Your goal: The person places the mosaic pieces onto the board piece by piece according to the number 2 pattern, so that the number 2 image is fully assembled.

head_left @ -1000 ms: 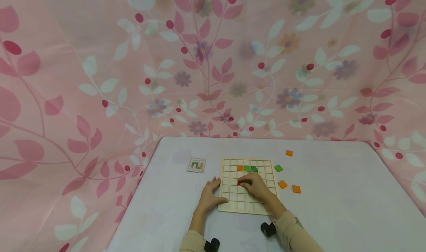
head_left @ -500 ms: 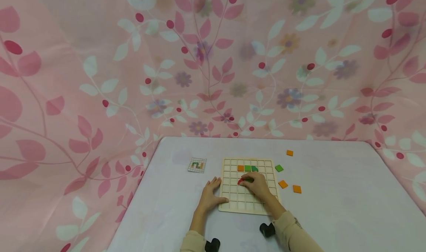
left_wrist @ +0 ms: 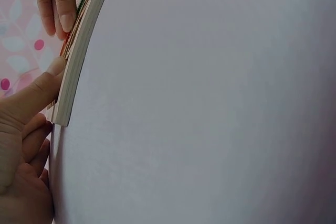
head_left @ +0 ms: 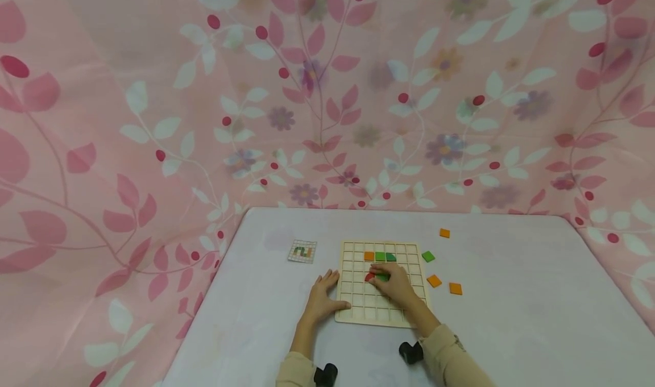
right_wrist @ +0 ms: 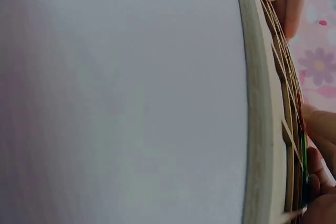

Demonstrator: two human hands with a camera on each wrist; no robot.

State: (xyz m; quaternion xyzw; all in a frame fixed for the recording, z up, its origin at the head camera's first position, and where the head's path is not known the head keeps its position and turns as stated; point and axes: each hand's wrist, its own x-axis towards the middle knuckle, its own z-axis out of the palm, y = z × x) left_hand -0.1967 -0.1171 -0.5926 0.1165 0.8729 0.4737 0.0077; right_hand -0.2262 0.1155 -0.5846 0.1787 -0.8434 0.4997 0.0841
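Observation:
A light wooden grid board (head_left: 372, 317) lies flat on the white table. My left hand (head_left: 321, 300) rests at its left side, the thumb over the rim and the straight fingers along the edge; the left wrist view shows that thumb (left_wrist: 39, 93) on the board. Over the middle of the board, my right hand (head_left: 396, 284) pinches a small red tile (head_left: 369, 277) between thumb and fingertips. A green tile (head_left: 381, 277) shows beside it, partly under the hand. Farther up sit an orange tile (head_left: 369, 256), a green tile (head_left: 380, 256) and a dark green tile (head_left: 391, 257) in a row.
Right of the board lie loose orange tiles (head_left: 455, 288) and a loose green tile (head_left: 428, 256). A small pattern card (head_left: 302, 252) with a printed grid lies to the left. A floral pink curtain (head_left: 327, 91) hangs behind the table.
The red tile has turned slightly in the right hand's fingertips, and more of it and of the green tile beside it shows. The left hand has stayed in place.

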